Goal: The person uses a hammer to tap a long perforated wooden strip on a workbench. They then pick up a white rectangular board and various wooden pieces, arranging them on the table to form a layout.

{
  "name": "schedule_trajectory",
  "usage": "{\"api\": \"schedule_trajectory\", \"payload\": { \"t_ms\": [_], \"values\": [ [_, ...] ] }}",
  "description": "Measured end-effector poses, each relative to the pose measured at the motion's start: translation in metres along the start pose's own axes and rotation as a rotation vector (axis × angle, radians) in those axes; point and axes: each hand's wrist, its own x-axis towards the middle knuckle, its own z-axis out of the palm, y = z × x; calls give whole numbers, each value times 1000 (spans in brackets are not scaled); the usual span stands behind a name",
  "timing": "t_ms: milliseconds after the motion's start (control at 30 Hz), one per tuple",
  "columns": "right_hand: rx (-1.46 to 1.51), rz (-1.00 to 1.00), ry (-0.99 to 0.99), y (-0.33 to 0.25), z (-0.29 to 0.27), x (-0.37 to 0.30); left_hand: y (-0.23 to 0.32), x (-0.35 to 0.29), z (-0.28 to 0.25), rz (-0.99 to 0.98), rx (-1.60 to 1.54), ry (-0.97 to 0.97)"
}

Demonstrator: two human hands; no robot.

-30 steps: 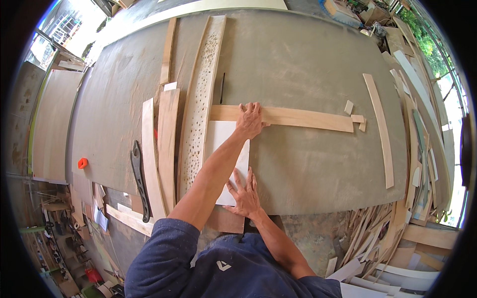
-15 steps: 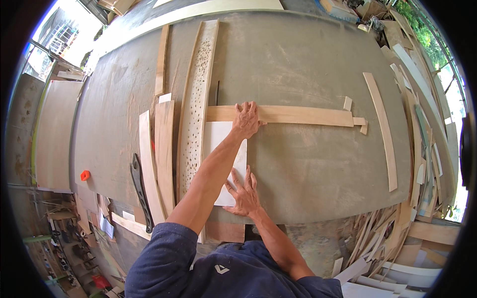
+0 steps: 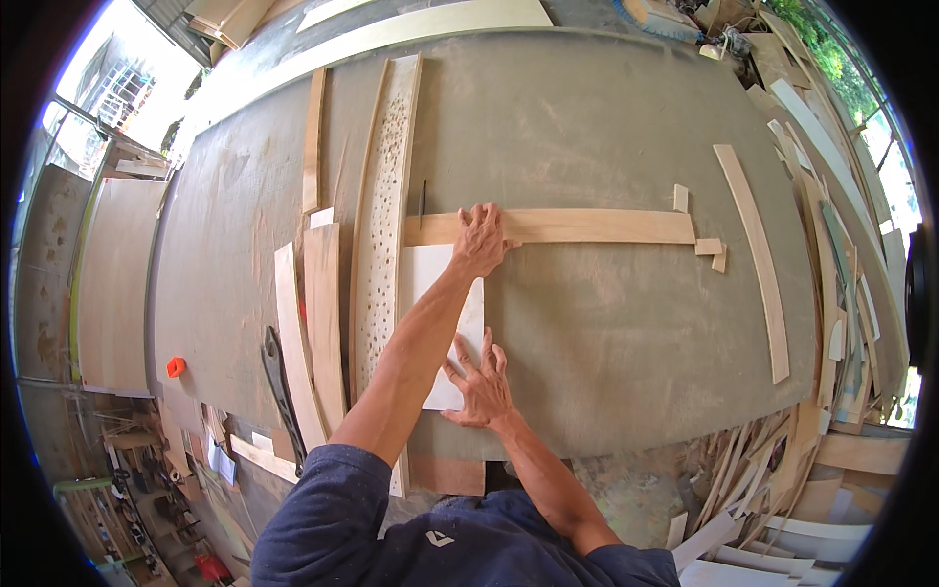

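Observation:
A long pale wooden strip lies crosswise on the grey worktable, its left end against a board dotted with holes. My left hand holds it near that end, fingers curled over the far edge and thumb by the near edge. Below the strip, a white rectangular panel lies along the dotted board. My right hand rests on the panel's lower right part with fingers spread. A thin dark pencil-like stick is just beyond the strip. Small wooden blocks lie by the strip's right end.
Narrow boards and a black long-handled tool lie left of the dotted board. An orange ring-like piece sits near the left edge. Another wooden strip lies at the right, where offcuts are piled beyond the table.
The view has shifted slightly. The long strip's right end has moved a little away from me, relative to the small blocks. Both hands keep nearly the same places.

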Motion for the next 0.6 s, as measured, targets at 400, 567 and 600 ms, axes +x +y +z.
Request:
{"api": "schedule_trajectory", "payload": {
  "t_ms": [400, 567, 600],
  "values": [
    [-7, 40, -35, 6, -10, 18, -11, 24, 4, -46, -62, -51],
    [-17, 44, -26, 9, -13, 28, -18, 35, 6, -55, -65, -42],
    [-22, 44, -24, 10, -14, 30, -19, 36, 6, -54, -46, -36]
  ]
}}
